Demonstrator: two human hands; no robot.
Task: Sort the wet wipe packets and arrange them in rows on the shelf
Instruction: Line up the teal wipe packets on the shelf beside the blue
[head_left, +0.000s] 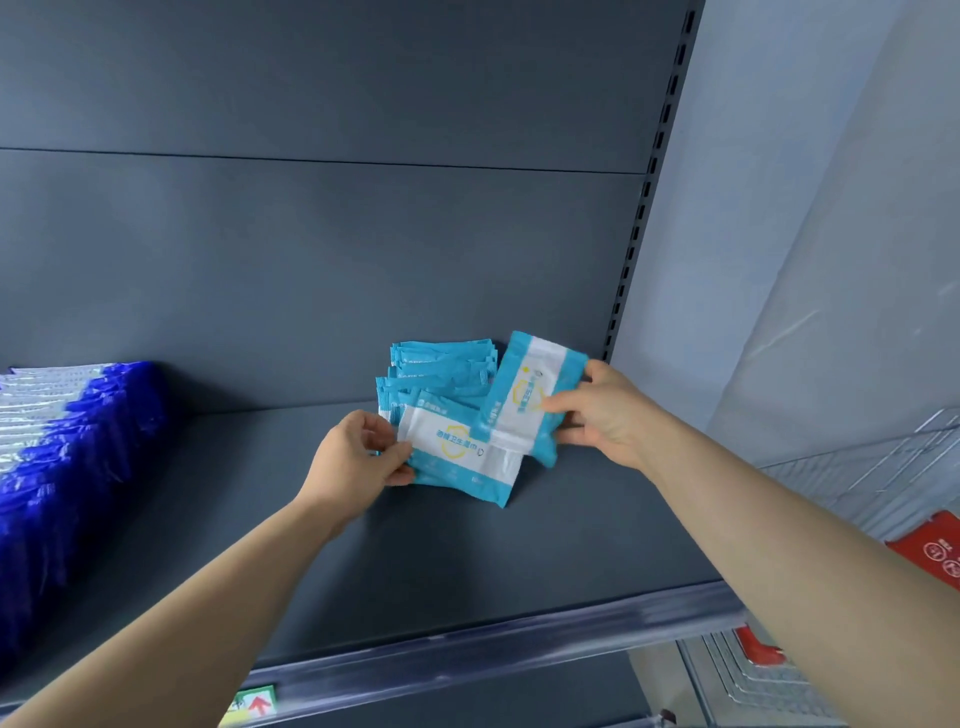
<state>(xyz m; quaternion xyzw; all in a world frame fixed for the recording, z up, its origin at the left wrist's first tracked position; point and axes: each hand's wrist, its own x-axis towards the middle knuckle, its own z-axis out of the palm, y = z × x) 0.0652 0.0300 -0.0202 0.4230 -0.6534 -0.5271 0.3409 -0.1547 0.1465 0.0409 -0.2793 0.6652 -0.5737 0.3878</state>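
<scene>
Head view: one shelf (467, 561) of a dark grey store rack, seen from the front and slightly above.
Left hand (353, 457): reaches over the middle of the shelf and pinches the left edge of a flat packet (462, 457), thumb on top, fingers curled beneath.
Flat packet: white face with light-blue borders and printed text, lying low over the middle of the shelf; whether it rests fully on the shelf cannot be told.
Right hand (602, 415): reaches over the right part of the shelf and grips a tilted packet (530, 395), thumb across its printed face, fingers behind.
Tilted packet: same white and light-blue kind, raised on a slant, its lower end overlapping the right end of the flat packet.
Row of light-blue packets (441, 369): stands on edge at the back of the shelf, just behind both held packets and against the back panel (311, 260).
Dark-blue packets (67, 457): a long, tightly packed row at the left end of the shelf, well apart from the hands.
Slotted post (644, 208): rises from the right back corner of the shelf.
Front rail (493, 639): clear strip along the front edge of the shelf; an arrow label (254, 701) sits below it.
Wire basket (883, 467): beyond the right end of the shelf, with a red card (930, 551) on it.
</scene>
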